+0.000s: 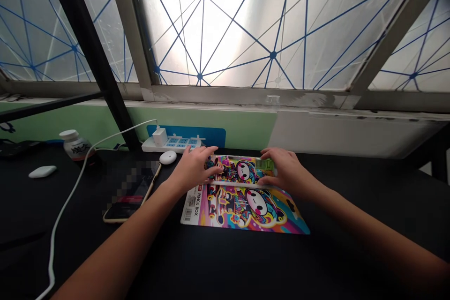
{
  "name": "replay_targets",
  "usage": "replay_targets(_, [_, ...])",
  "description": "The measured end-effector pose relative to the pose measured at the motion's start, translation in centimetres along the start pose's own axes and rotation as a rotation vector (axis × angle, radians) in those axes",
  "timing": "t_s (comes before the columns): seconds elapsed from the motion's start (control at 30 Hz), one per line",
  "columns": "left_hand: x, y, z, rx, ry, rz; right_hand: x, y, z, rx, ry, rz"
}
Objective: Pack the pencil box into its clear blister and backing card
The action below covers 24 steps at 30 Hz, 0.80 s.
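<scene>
A flat pencil box (pixel 242 206) printed with a bright cartoon figure lies on the black desk (pixel 362 211), its "PENCIL BOX" label at the near left. A second printed panel of the box (pixel 242 172) sits along its far side, with a green clip (pixel 265 165) at the right end. My left hand (pixel 191 171) rests on that panel's left end, fingers over its top. My right hand (pixel 284 168) grips the right end next to the green clip. The box's inside is hidden.
Left of the box lie a phone (pixel 131 192) with a pixelated screen and a white oval case (pixel 168 157). Behind stands a white power strip (pixel 172 143) with a plugged-in charger and cable. Further left are a white-capped bottle (pixel 75 145) and a white oval object (pixel 42 171).
</scene>
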State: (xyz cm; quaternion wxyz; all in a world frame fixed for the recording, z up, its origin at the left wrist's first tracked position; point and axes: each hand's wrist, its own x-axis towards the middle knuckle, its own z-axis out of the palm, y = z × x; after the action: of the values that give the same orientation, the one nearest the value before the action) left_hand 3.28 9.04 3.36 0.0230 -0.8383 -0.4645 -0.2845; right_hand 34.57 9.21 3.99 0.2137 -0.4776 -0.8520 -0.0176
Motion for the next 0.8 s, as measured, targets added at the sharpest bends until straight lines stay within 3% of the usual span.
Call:
replay_targets(0.1, [0.3, 0.2, -0.9, -0.014, 0.028, 0.054, -0.8, -0.6, -0.2, 0.000, 0.143, -0.104])
replay_targets(0.2, [-0.1, 1.8, -2.3, 0.020, 0.104, 0.168, -1.7, -1.5, -1.5, -0.022, 0.266, -0.162])
replay_targets(0.33, [-2.7, 4.5, -4.1, 0.185, 0.237, 0.386, -5.2, -3.0, -3.8, -0.072, 0.364, -0.287])
replay_targets(0.5, [-7.7, 4.9, -4.1, 0.255, 0.041, 0.560, -10.9, -4.7, -3.5, -0.065, 0.256, -0.465])
replay_targets(0.63, [-10.1, 3.3, -3.6, 0.107, -0.182, 0.470, -12.1, -4.9, -1.6, -0.014, 0.172, -0.496])
replay_targets(0.8, [-11.4, 1.8, -3.2, -0.238, -0.193, 0.118, -11.8, -3.3, -0.5, 0.214, -0.048, -0.266])
